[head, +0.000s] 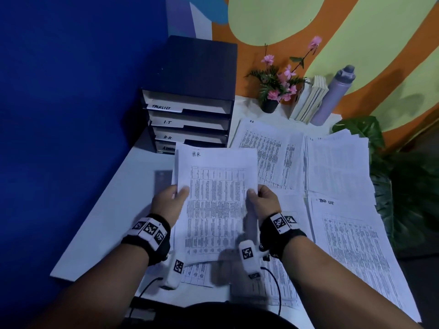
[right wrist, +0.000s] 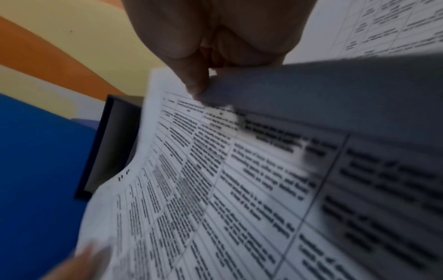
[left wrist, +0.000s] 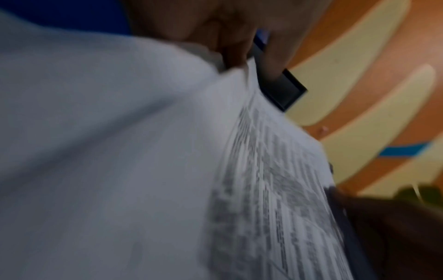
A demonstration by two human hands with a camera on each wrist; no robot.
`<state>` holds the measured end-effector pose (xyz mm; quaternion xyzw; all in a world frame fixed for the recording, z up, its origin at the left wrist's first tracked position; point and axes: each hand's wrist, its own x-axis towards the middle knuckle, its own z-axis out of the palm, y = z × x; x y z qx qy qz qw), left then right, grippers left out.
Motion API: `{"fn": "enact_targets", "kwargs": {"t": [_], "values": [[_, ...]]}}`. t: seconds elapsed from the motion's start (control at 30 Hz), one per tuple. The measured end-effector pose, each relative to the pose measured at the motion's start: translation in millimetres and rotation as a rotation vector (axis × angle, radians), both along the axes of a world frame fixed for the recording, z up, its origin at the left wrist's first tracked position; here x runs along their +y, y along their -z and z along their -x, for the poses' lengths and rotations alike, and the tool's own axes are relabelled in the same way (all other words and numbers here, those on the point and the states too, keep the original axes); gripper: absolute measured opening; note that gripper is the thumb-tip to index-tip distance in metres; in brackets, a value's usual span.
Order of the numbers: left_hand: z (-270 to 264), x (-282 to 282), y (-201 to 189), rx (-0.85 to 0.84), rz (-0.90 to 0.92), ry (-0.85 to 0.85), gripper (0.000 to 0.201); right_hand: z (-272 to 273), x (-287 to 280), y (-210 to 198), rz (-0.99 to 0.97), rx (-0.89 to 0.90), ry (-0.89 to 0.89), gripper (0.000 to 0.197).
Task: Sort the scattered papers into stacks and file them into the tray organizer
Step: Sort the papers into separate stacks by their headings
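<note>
I hold a stack of printed sheets marked "H.R." (head: 215,186) upright above the white table. My left hand (head: 172,198) pinches its left edge, thumb on the front. My right hand (head: 260,198) pinches the right edge the same way. In the left wrist view the paper stack (left wrist: 263,170) is blurred below my left hand (left wrist: 230,37). The right wrist view shows my right hand (right wrist: 203,56) with its thumb on the printed H.R. stack (right wrist: 215,189). The dark tray organizer (head: 190,96) stands just beyond the stack, with slots labelled TASKLIST, I.T, H.R and a partly hidden fourth.
More paper piles lie on the table to the right: an H.R. pile (head: 266,150), a far right pile (head: 337,162) and a "TASK LIST" pile (head: 351,245). A flower pot (head: 270,103), books (head: 308,100) and a grey bottle (head: 332,96) line the back wall. A blue partition (head: 71,115) bounds the left.
</note>
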<state>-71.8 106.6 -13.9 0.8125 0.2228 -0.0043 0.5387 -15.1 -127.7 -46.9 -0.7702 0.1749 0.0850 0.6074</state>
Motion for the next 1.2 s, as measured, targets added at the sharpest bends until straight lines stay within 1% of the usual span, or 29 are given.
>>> {"fn": "enact_targets", "kwargs": {"t": [0.07, 0.1, 0.17, 0.2, 0.23, 0.27, 0.3, 0.33, 0.4, 0.47, 0.53, 0.67, 0.73, 0.8, 0.87, 0.93, 1.07, 1.2], "values": [[-4, -1, -2, -0.015, -0.138, 0.007, 0.023, 6, 5, 0, 0.0, 0.057, -0.115, 0.005], [-6, 0, -3, -0.024, -0.185, -0.02, 0.025, 10, 5, 1, -0.001, 0.091, -0.19, 0.007], [-11, 4, -8, -0.034, -0.185, -0.126, 0.028, 20, 3, 4, 0.049, 0.147, -0.354, 0.027], [-13, 6, -10, -0.049, -0.166, -0.17, 0.027, 24, 3, 5, 0.087, 0.147, -0.397, 0.04], [-15, 7, -12, -0.069, -0.163, -0.188, 0.026, 28, 2, 5, 0.124, 0.125, -0.398, 0.049], [-17, 8, -14, -0.093, -0.158, -0.19, 0.024, 28, 0, 6, 0.149, 0.093, -0.349, 0.052], [-19, 9, -14, -0.118, -0.144, -0.189, 0.022, 28, -2, 5, 0.164, 0.06, -0.266, 0.05], [-20, 9, -16, -0.134, -0.131, -0.186, 0.02, 23, -6, 6, 0.189, 0.026, -0.171, 0.043], [-21, 9, -16, -0.127, -0.181, -0.155, 0.015, 11, -18, 4, 0.231, -0.029, 0.005, 0.029], [-19, 8, -13, -0.091, -0.272, -0.134, 0.022, -3, -39, 3, 0.245, -0.034, 0.144, 0.021], [-18, 10, -8, -0.056, -0.334, -0.117, 0.031, -17, -62, 4, 0.236, 0.012, 0.23, 0.021], [-15, 18, 4, 0.133, -0.373, -0.098, 0.051, -44, -99, 7, 0.173, 0.046, 0.352, 0.033], [-13, 23, 8, 0.179, -0.402, -0.089, 0.056, -56, -103, 7, 0.094, 0.053, 0.361, 0.037], [-11, 27, 12, 0.167, -0.396, -0.092, 0.056, -68, -101, 6, 0.058, 0.052, 0.317, 0.039], [-8, 31, 15, 0.132, -0.347, -0.119, 0.053, -80, -98, 6, 0.065, 0.043, 0.264, 0.036], [-6, 33, 14, 0.095, -0.284, -0.168, 0.05, -91, -95, 5, 0.12, 0.021, 0.21, 0.033], [-6, 36, 11, 0.058, -0.243, -0.229, 0.049, -110, -93, -3, 0.243, 0.034, 0.132, 0.038], [-6, 35, 4, 0.007, -0.22, -0.239, 0.043, -120, -97, -14, 0.511, 0.077, 0.008, 0.051]]}}
